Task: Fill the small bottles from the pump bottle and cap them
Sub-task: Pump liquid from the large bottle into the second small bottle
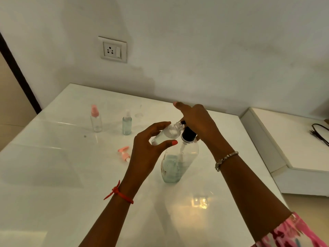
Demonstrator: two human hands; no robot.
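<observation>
Table (53,166): white, glossy, set against a wall. Pump bottle (179,163): clear, upright near the table's middle, part-filled with pale bluish liquid, black pump collar on top. Small bottle (167,133): clear, uncapped, held tilted above the table, mouth just beside the pump's spout. Left hand (147,148): thumb and fingers clamped round the small bottle; red thread (119,193) at the wrist. Right hand (197,120): palm-down over the pump head, index finger stretched out; whether the other fingers curl round the head cannot be told; bead bracelet (225,159) at the wrist, pink patterned sleeve (293,232) higher up the arm. Pink cap (124,154): loose, on its side on the table left of the pump bottle. Pink-capped bottle (96,120): clear, upright, farther back on the left. Bluish bottle (127,124): capped, upright, just right of it. Socket (113,49): on the wall. Black cable (320,132): on the ledge at right.
</observation>
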